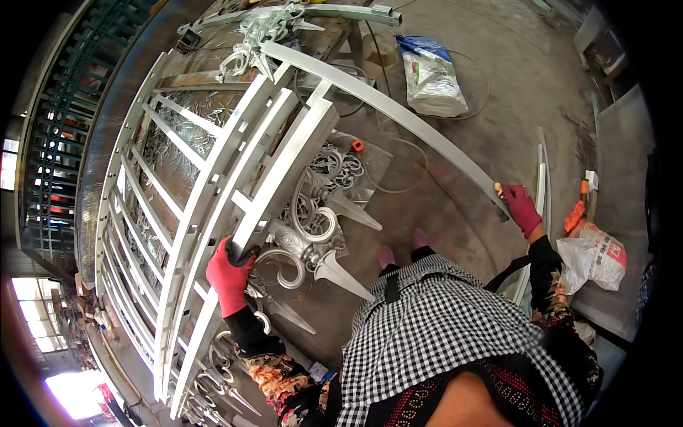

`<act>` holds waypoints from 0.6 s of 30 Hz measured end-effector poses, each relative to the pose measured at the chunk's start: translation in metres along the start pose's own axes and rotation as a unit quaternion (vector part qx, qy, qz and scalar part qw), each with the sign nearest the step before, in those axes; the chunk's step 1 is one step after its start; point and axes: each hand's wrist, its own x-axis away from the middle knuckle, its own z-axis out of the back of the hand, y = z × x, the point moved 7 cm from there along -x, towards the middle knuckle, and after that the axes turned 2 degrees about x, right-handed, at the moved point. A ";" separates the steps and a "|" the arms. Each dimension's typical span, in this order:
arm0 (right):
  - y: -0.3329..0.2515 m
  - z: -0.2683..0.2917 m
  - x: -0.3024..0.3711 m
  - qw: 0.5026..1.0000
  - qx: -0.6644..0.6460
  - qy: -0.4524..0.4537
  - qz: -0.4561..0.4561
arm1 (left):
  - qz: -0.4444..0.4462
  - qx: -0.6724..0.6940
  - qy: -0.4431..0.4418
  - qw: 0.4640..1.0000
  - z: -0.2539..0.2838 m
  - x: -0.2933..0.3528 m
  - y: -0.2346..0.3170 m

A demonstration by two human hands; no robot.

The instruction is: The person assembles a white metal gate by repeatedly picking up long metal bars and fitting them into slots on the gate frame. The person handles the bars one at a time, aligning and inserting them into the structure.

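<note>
Biggest worry here — that long curved rail (398, 117) is only held at its near end by the right hand (521, 208), so if the grip slips it could swing down onto the scroll ornaments (306, 235) lying just right of the left hand. The right hand is closed around the rail's tip, arm stretched out to the side, with something small and brass-coloured poking out just beyond its fingers. The left hand (229, 274), in a red glove, is clamped shut on a bar of the silver gate frame (185, 192), arm reaching forward and bent at the elbow. The frame stretches away ahead of that hand — a pinch risk if it shifts.
</note>
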 end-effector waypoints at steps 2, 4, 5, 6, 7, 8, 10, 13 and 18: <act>-0.005 0.000 0.001 0.999 0.036 0.019 -0.008 | -0.004 0.007 0.004 1.000 0.006 0.003 -0.009; -0.015 0.017 -0.013 0.995 0.092 0.015 0.022 | -0.001 0.016 0.005 1.000 -0.007 0.000 -0.006; -0.019 0.024 -0.021 0.992 0.120 0.013 0.037 | 0.001 0.020 0.006 1.000 -0.012 -0.002 -0.002; -0.019 0.021 -0.025 0.992 0.118 0.006 0.033 | 0.001 0.024 0.008 1.000 -0.009 -0.002 -0.001; -0.020 0.017 -0.029 0.993 0.117 -0.001 0.029 | -0.003 0.026 0.007 1.000 -0.007 -0.002 -0.002; -0.020 0.013 -0.032 0.993 0.116 -0.008 0.024 | -0.007 0.028 0.006 1.000 -0.006 -0.003 -0.005; -0.031 0.012 -0.037 0.975 0.193 -0.007 0.109 | -0.010 0.036 0.005 0.999 -0.008 -0.005 -0.008; -0.014 0.014 -0.051 0.967 0.227 -0.001 0.120 | -0.002 0.020 -0.006 1.000 -0.008 -0.006 -0.004; -0.021 0.008 -0.047 0.985 0.168 -0.030 -0.038 | 0.002 0.028 0.006 1.000 -0.009 -0.004 -0.013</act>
